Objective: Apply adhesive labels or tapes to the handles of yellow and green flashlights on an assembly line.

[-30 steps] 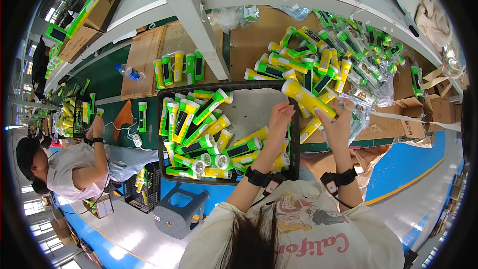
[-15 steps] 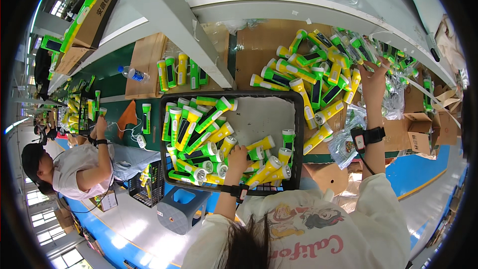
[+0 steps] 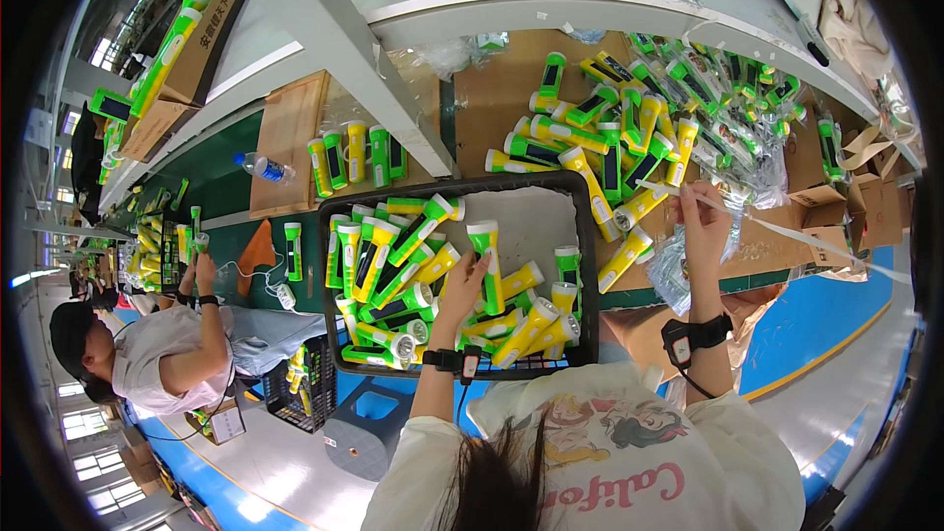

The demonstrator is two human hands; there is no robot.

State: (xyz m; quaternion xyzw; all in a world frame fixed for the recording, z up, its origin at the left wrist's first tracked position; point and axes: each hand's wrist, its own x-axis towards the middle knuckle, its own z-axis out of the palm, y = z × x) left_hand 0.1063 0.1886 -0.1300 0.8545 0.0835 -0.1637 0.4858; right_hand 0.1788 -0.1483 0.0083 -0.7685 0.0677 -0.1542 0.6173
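Over the black crate (image 3: 588, 265), my left hand (image 3: 462, 287) is closed around a yellow-and-green flashlight (image 3: 484, 241), which stands upright with its head up. More flashlights (image 3: 374, 256) lie heaped in the crate below and to the left of that hand. Out to the right, my right hand (image 3: 704, 221) pinches a long, narrow white strip (image 3: 787, 230) near one end. The strip trails away to the right from my fingers. Just left of my right hand is a pile of loose flashlights (image 3: 600, 133) on cardboard.
Clear-bagged flashlights (image 3: 718, 88) are heaped at the back right, near open cardboard boxes (image 3: 831, 211). A grey shelf post (image 3: 369, 64) slants down behind the crate. At the left, a seated person (image 3: 172, 359) works beside another crate. A grey stool (image 3: 366, 433) stands below.
My left hand has lifted a flashlight up from the crate's heap. My right hand has drawn back from the bagged heap toward me, and now has the white strip in its fingers.
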